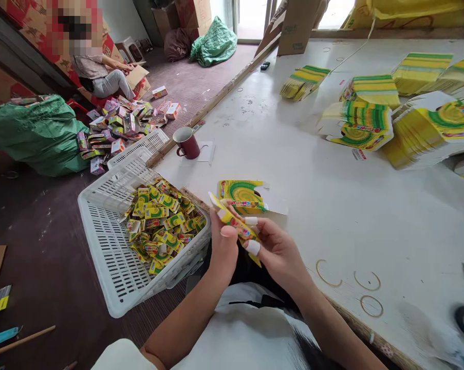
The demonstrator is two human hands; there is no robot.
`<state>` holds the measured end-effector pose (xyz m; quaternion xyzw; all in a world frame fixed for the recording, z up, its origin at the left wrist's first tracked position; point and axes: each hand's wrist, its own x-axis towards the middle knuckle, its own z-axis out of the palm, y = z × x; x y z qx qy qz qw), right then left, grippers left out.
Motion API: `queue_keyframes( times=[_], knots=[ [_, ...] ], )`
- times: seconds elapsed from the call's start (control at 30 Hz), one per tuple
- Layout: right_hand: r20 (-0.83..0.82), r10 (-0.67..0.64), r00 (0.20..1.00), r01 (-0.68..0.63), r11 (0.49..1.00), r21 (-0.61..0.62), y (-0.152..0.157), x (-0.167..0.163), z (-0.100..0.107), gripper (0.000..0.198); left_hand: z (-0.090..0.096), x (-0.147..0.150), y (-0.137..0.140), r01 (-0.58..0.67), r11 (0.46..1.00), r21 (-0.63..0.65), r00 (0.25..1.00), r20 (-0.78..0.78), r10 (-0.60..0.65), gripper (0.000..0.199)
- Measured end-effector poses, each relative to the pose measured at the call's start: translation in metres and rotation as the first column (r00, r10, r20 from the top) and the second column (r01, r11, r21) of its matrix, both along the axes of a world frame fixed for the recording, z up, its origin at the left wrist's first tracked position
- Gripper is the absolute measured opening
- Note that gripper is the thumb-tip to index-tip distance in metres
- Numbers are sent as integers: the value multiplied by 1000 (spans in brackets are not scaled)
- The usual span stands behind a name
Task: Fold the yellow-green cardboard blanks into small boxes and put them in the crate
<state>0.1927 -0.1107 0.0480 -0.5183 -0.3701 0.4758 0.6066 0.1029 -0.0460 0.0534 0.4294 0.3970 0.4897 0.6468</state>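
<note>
I grip a yellow box (237, 225) between my left hand (223, 252) and right hand (281, 252), by the near edge of the table (255, 139). Its long axis slants down toward my right. The white basket (96, 257), nearer my left hand, holds many small yellow boxes (168, 218).

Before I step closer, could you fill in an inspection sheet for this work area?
Surface: white table, with dark marks.
Work things: small yellow box; flat box and stacks on the table; white basket of yellow boxes.
Clutter: maroon cup, tan bands, scissors.
Hands: left hand and right hand hold the small yellow box; white wraps on right fingertips.
Cables: thin pale cord, possibly string.
Surroundings: seated person, loose boxes, green bag.
</note>
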Motion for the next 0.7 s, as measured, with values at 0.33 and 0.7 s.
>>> queue_keyframes(
  times=[0.33, 0.7],
  knots=[
    [682, -229, 694, -16, 943, 333, -13, 44, 18, 30, 23, -62, 35, 336, 942, -9, 941, -31, -336, 86],
    [489, -305, 817, 168, 937, 305, -22, 17, 6, 64, 20, -42, 4, 607, 792, 60, 536, -767, -353, 65]
  ],
)
